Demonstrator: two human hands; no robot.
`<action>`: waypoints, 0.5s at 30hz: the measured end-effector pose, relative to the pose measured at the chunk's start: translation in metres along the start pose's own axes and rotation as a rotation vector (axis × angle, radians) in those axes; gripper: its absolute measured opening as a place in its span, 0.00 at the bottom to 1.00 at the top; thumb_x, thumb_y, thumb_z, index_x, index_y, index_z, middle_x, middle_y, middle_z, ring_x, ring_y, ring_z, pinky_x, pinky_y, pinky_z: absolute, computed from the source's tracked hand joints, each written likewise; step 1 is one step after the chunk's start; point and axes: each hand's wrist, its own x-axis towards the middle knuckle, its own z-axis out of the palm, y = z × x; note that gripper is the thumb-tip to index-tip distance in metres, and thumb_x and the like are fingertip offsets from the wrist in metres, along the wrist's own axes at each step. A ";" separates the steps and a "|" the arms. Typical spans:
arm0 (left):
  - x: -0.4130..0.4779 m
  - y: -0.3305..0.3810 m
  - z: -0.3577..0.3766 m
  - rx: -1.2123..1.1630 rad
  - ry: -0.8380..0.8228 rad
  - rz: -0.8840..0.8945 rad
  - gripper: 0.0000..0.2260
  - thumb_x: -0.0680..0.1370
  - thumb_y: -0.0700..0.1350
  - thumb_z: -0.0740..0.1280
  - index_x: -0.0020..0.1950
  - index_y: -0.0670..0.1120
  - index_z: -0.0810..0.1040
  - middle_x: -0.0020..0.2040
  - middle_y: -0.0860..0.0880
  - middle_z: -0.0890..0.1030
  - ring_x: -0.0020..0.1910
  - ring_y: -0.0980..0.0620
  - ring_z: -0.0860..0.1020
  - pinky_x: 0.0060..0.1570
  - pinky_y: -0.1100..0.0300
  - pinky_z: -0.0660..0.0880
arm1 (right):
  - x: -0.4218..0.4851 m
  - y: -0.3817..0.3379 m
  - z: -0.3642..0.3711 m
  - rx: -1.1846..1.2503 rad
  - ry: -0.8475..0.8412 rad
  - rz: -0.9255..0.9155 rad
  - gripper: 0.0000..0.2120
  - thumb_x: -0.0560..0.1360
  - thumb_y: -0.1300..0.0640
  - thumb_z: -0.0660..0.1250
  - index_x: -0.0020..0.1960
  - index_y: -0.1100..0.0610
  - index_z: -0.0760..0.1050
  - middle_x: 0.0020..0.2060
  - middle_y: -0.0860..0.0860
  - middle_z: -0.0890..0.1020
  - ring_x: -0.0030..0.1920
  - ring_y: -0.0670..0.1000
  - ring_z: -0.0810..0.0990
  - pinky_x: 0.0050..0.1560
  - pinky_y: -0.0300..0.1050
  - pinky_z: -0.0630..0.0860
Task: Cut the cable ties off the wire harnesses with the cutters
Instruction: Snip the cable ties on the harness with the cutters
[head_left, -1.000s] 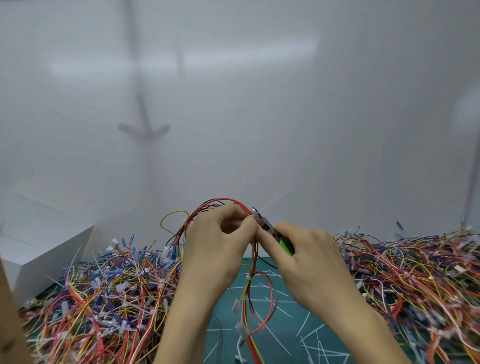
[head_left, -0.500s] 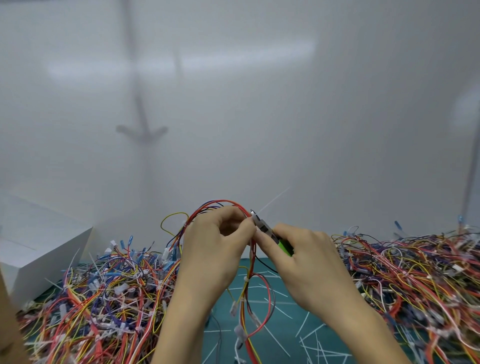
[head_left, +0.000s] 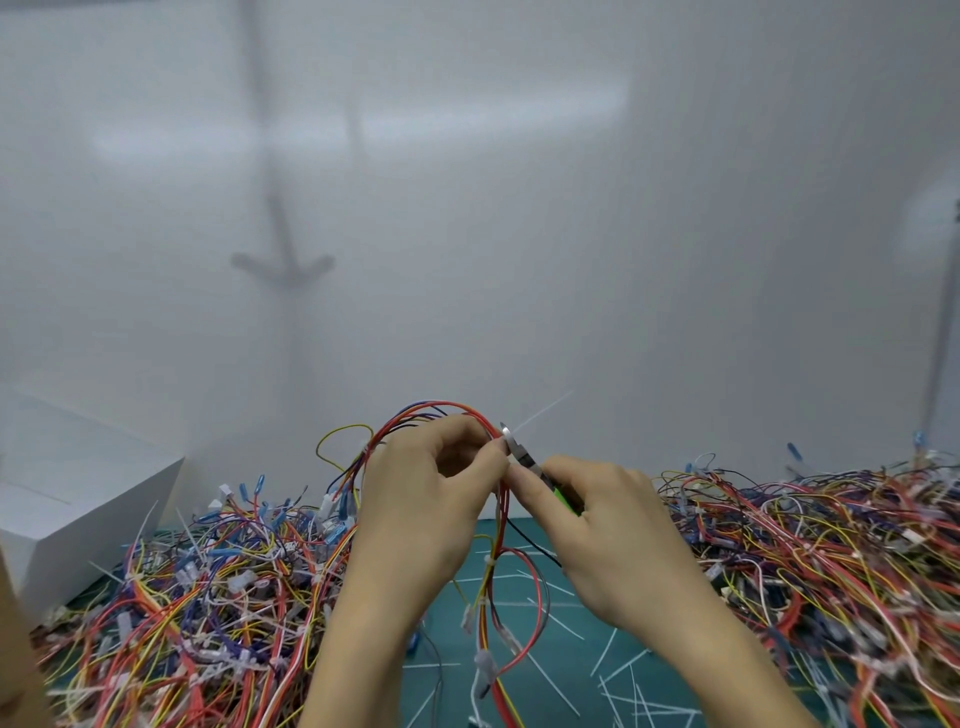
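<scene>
A left hand (head_left: 431, 499) pinches a wire bundle (head_left: 500, 525); the right hand (head_left: 613, 530), clamped on cutters (head_left: 524, 460) beside it, addresses a cable tie (head_left: 540, 413); a slip could nick wires

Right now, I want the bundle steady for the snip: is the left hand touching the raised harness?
Touching. The head view shows the left hand pinching the raised harness, its wires passing between thumb and fingers beside the cutters.

A workshop bench; wire harnesses (head_left: 831, 545) heaped on a green cutting mat (head_left: 571, 649).
</scene>
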 end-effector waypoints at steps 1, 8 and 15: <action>0.000 0.000 0.000 0.006 -0.003 0.003 0.08 0.76 0.46 0.69 0.37 0.49 0.82 0.32 0.54 0.82 0.34 0.56 0.80 0.41 0.49 0.79 | 0.000 0.000 0.000 0.012 -0.005 0.004 0.27 0.76 0.32 0.57 0.30 0.53 0.64 0.24 0.46 0.69 0.29 0.50 0.63 0.31 0.48 0.60; 0.000 0.000 -0.001 0.009 -0.016 0.011 0.08 0.76 0.47 0.69 0.37 0.48 0.82 0.33 0.53 0.82 0.35 0.56 0.80 0.41 0.51 0.77 | 0.001 -0.001 -0.001 0.050 -0.019 0.012 0.29 0.76 0.33 0.58 0.33 0.58 0.68 0.28 0.57 0.71 0.32 0.58 0.73 0.33 0.53 0.68; 0.001 -0.002 -0.002 0.030 -0.014 0.031 0.08 0.76 0.46 0.69 0.37 0.50 0.82 0.33 0.55 0.82 0.35 0.57 0.80 0.40 0.55 0.77 | -0.001 -0.002 0.001 0.070 -0.012 0.025 0.28 0.74 0.31 0.55 0.33 0.54 0.70 0.26 0.52 0.72 0.30 0.53 0.71 0.33 0.53 0.68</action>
